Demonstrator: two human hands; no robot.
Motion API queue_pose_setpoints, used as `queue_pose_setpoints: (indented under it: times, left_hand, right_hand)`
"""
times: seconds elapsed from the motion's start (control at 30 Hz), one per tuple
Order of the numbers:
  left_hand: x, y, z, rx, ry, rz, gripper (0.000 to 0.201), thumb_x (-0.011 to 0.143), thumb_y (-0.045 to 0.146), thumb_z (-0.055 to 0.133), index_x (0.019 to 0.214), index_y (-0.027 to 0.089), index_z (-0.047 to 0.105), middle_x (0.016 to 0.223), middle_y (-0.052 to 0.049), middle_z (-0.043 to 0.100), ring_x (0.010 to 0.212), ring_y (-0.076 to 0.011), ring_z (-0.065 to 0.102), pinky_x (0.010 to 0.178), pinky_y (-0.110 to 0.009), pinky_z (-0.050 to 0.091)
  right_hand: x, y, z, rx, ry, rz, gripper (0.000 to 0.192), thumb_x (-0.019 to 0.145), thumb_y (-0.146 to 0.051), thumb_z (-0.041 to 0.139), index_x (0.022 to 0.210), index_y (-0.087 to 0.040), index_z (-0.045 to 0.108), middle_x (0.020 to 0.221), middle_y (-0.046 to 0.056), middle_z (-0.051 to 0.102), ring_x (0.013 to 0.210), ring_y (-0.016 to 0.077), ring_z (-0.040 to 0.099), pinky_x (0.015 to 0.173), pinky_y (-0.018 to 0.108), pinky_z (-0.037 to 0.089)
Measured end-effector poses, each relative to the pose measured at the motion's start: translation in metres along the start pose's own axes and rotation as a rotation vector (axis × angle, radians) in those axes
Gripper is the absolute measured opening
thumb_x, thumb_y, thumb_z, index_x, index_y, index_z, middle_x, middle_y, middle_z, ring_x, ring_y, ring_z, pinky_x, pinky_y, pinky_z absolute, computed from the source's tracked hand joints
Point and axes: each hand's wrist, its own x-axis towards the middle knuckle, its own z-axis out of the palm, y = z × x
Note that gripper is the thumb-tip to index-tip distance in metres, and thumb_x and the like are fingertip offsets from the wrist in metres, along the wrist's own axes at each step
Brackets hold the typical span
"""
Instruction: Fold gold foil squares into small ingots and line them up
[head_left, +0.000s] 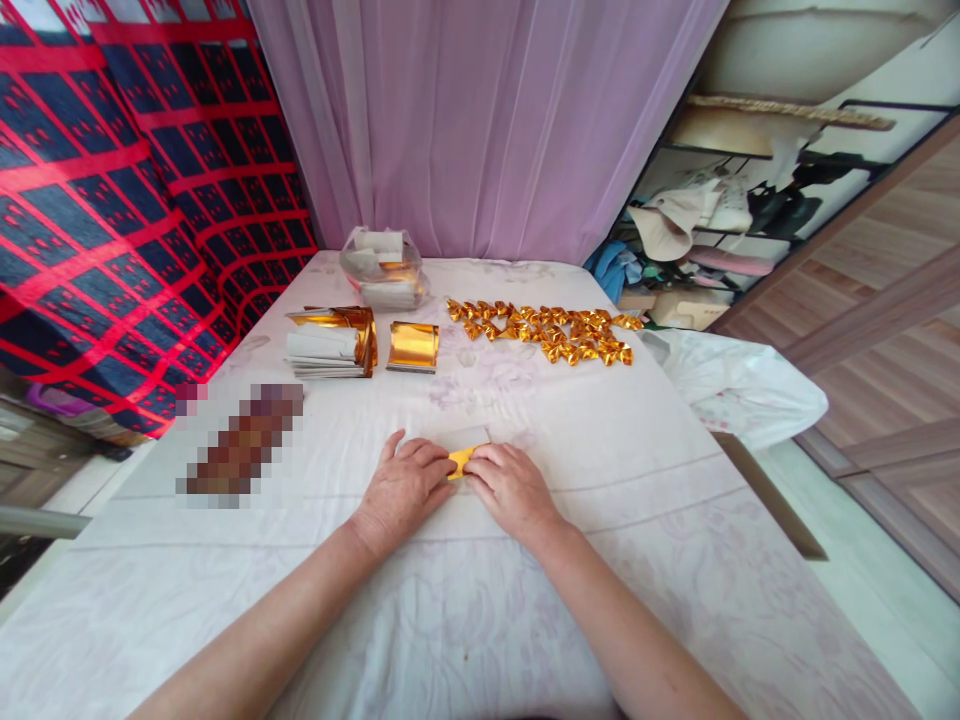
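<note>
Between my two hands lies a sheet of gold foil paper (466, 437), its grey-white back up and its near edge folded over to show a gold strip. My left hand (405, 485) pinches the left end of that fold, with the little finger side spread away. At the right end, my right hand (517, 487) has its fingers closed on the same fold. The sheet rests on the cloth-covered table (420, 620). Part of its near edge is hidden under my fingers.
Beyond my hands stand a stack of foil sheets (322, 350), a smaller gold pile (414, 346) and a plastic bag of sheets (384, 270). Rows of folded gold pieces (551, 328) lie back right. A blurred-out patch (247, 440) is at left, a shelf (720, 230) at right.
</note>
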Motion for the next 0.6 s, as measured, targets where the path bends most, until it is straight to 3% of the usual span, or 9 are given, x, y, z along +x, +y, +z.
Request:
queue_pose_setpoints:
  times: [0.17, 0.4, 0.6]
  left_hand:
    - [0.01, -0.003, -0.002, 0.015, -0.036, -0.008, 0.012, 0.091, 0.032, 0.058, 0.092, 0.023, 0.067, 0.094, -0.001, 0.071, 0.096, -0.0218, 0.062, 0.107, -0.055, 0.027]
    - [0.006, -0.005, 0.003, 0.065, 0.084, 0.045, 0.023, 0.097, 0.034, 0.047, 0.093, 0.022, 0.067, 0.09, -0.003, 0.072, 0.089, -0.0194, 0.064, 0.107, -0.049, 0.029]
    - [0.008, 0.0, 0.005, 0.056, 0.118, -0.008, 0.027, 0.097, 0.033, 0.046, 0.086, 0.022, 0.067, 0.085, -0.002, 0.072, 0.085, -0.0198, 0.064, 0.106, -0.051, 0.027]
  right_hand:
    - [-0.003, 0.006, 0.008, 0.105, 0.083, 0.045, 0.013, 0.09, -0.021, 0.058, 0.095, -0.023, 0.07, 0.101, 0.004, 0.067, 0.096, 0.0185, 0.059, 0.089, 0.032, 0.046]
    - [-0.006, 0.001, 0.01, 0.068, 0.105, 0.03, 0.015, 0.088, -0.02, 0.059, 0.099, -0.023, 0.068, 0.101, 0.004, 0.066, 0.096, 0.019, 0.058, 0.088, 0.033, 0.046]
    - [0.0, -0.009, 0.013, -0.008, 0.098, 0.054, 0.014, 0.092, -0.025, 0.055, 0.087, -0.022, 0.069, 0.089, 0.005, 0.065, 0.087, 0.0193, 0.058, 0.08, 0.032, 0.046]
